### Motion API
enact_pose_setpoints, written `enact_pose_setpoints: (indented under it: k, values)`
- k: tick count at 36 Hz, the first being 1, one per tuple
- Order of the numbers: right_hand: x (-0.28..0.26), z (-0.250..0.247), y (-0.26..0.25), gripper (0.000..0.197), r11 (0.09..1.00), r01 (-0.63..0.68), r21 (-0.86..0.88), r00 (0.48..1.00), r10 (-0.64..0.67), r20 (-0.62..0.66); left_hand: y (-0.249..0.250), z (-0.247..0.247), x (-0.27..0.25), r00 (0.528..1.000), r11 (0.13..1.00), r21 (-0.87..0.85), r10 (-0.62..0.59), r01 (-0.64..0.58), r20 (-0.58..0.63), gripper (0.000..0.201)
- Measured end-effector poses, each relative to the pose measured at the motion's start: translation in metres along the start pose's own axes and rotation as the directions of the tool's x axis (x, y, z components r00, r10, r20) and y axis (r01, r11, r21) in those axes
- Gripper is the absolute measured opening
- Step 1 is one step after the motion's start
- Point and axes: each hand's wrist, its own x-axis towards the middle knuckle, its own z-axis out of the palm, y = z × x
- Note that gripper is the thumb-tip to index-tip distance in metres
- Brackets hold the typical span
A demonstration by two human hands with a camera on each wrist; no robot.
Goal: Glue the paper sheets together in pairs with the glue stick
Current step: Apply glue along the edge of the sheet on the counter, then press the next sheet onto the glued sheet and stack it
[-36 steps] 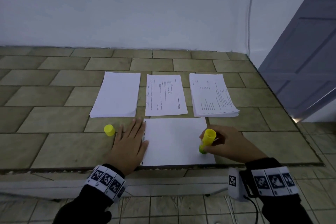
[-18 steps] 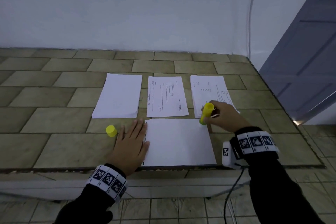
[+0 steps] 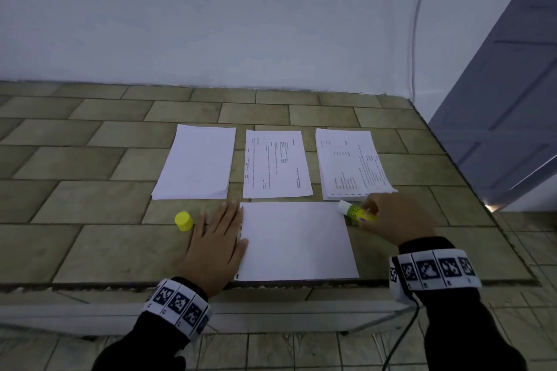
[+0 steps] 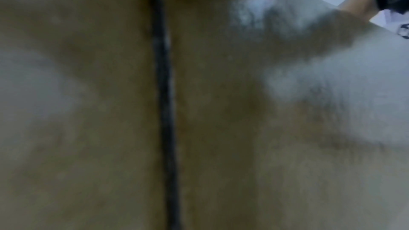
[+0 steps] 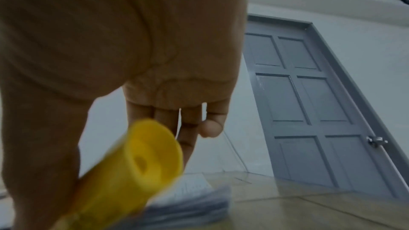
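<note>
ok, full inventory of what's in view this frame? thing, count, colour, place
blank sheet: 1, white, near edge of the counter, between the hands
blank paper stack: 1, white, far left of the row
printed sheet: 1, white with black text, middle of the row
printed paper stack: 1, white with black text, right of the row
glue stick: 1, yellow-green with white tip, at the blank sheet's far right corner
glue cap: 1, yellow, on the counter left of the left hand
tiled counter: 1, olive-brown, under everything
door: 1, grey, on the right
left hand: 1, flat on the blank sheet's left edge
right hand: 1, holds the glue stick
</note>
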Motion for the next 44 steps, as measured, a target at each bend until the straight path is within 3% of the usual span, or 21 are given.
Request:
enact_pose_setpoints:
  k: [3, 6, 11, 20, 27, 30, 35, 38, 41, 44]
  values:
    - [-0.005, 0.006, 0.0, 0.026, 0.999, -0.029, 0.045, 1.0, 0.028, 0.01, -0.001, 0.001, 0.0, 1.0, 1.0, 0.007, 0.01, -0.01, -0.022, 0.067]
    - [-0.006, 0.002, 0.007, 0.024, 0.977, -0.064, 0.204, 0.993, 0.083, -0.087, -0.002, 0.002, 0.0, 0.999, 0.999, 0.044, 0.027, -0.025, -0.035, 0.062]
    - [-0.001, -0.006, 0.025, 0.032, 0.89, -0.21, 0.404, 0.94, 0.297, -0.168, -0.003, 0.001, 0.0, 0.998, 0.998, 0.058, 0.035, -0.033, -0.047, 0.059]
    - [0.007, -0.006, 0.046, 0.044, 0.803, -0.395, 0.446, 0.859, 0.495, -0.13, -0.003, 0.0, 0.0, 1.0, 0.996, 0.08, 0.028, -0.028, -0.002, 0.062]
    - [0.005, -0.001, 0.047, 0.029, 0.765, -0.387, 0.515, 0.846, 0.517, -0.133, -0.003, 0.0, 0.0, 1.0, 0.998, 0.062, 0.026, -0.025, -0.012, 0.064]
    - [-0.001, 0.002, 0.045, 0.035, 0.737, -0.441, 0.513, 0.829, 0.553, -0.081, -0.003, 0.0, -0.001, 0.999, 0.998, 0.047, 0.038, -0.037, -0.025, 0.058]
    - [-0.006, 0.009, 0.031, 0.036, 0.819, -0.471, 0.329, 0.868, 0.496, 0.007, 0.0, -0.003, -0.001, 1.0, 1.0, 0.024, 0.018, -0.018, 0.012, 0.067]
    - [-0.002, 0.007, 0.005, 0.035, 0.876, -0.393, 0.279, 0.918, 0.393, 0.06, 0.002, -0.006, 0.0, 0.998, 1.0, -0.025, -0.001, 0.003, 0.056, 0.071]
    - [0.009, 0.002, -0.018, 0.024, 0.923, -0.241, 0.3, 0.966, 0.259, -0.023, 0.001, -0.003, -0.001, 1.0, 1.0, -0.005, -0.001, 0.001, 0.02, 0.069]
    - [0.028, -0.001, -0.03, 0.012, 0.947, -0.155, 0.282, 0.975, 0.192, -0.108, -0.002, 0.001, -0.001, 1.0, 1.0, -0.002, 0.009, -0.009, -0.014, 0.066]
